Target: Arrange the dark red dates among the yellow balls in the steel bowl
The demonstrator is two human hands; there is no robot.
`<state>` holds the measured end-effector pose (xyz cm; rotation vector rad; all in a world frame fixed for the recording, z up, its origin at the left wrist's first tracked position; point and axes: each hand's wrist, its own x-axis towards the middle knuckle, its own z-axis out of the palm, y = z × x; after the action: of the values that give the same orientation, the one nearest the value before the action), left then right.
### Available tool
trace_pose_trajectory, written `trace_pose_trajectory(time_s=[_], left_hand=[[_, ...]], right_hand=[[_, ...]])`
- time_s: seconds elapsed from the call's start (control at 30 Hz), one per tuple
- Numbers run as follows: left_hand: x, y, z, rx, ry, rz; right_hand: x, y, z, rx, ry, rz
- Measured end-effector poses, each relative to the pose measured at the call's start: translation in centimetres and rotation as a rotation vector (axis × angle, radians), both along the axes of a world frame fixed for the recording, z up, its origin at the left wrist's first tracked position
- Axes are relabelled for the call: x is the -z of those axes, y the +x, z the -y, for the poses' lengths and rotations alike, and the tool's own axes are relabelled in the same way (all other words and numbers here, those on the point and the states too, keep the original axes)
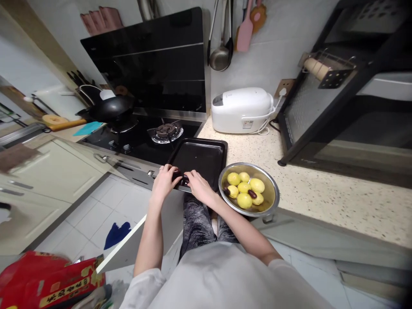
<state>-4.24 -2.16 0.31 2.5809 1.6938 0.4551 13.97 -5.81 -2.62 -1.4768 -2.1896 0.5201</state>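
A black baking tray [201,156] lies partly over the hob's right edge and partly on the speckled counter. At its near left corner, my left hand [165,179] has its fingers curled in beside something small and dark. Close to it, my right hand [198,185] reaches over the tray's near edge, fingers drawn together around a dark piece I cannot make out against the black tray. Right of the tray stands a metal bowl [276,189] holding several yellow, rounded pieces of produce [244,200] and a couple of small dark-brown oval pieces [252,194].
Behind are a gas burner [166,131], a black wok [112,108] and a white appliance [241,109] with its cord. A black rack [299,107] stands at right. Below, an open cabinet door [128,249] juts out near a red bag [54,279] on the floor.
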Motion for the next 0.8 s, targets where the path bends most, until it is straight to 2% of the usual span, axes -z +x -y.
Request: trace_pose_trajectory(time_s=[0.1, 0.2, 0.3, 0.4, 0.47, 0.53, 0.67, 0.7, 0.73, 0.8], left_hand=[[-1.0, 1.4, 0.8, 0.092, 0.092, 0.085], [-2.6, 3.8, 2.2, 0.250, 0.121, 0.217], [-4.3, 6.6, 4.0, 0.448, 0.057, 0.291], [-5.3, 8.9, 4.9, 0.632, -0.064, 0.260], [-5.4, 10.0, 4.9, 0.709, -0.126, 0.219], [-5.0, 10.7, 4.5, 0.731, -0.160, 0.189], [-3.5, 11.8, 3.9, 0.732, -0.198, 0.153], [-3.1, 12.0, 3.8, 0.740, -0.212, 0.142], [-2.8, 12.3, 3.8, 0.747, -0.227, 0.130], [-2.4, 12.7, 4.0, 0.749, -0.257, 0.110]], right_hand=[[0.5, 0.4, 0.6, 0.009, 0.014, -0.019], [0.7, 0.6, 0.7, 0.009, 0.019, -0.030], [0.4, 0.5, 0.5, 0.005, 0.013, -0.037], [-0.1, 0.7, 1.5, 0.000, 0.005, -0.035], [-0.5, 1.6, 3.4, -0.005, 0.002, -0.028], [-1.2, 3.1, 6.4, -0.023, -0.001, -0.014], [-3.3, 7.9, 12.5, -0.174, 0.037, -0.142], [-3.9, 9.3, 13.5, -0.154, 0.034, -0.194], [-4.3, 10.8, 14.2, -0.039, 0.043, -0.232], [-4.6, 13.4, 14.8, 0.307, 0.146, -0.237]])
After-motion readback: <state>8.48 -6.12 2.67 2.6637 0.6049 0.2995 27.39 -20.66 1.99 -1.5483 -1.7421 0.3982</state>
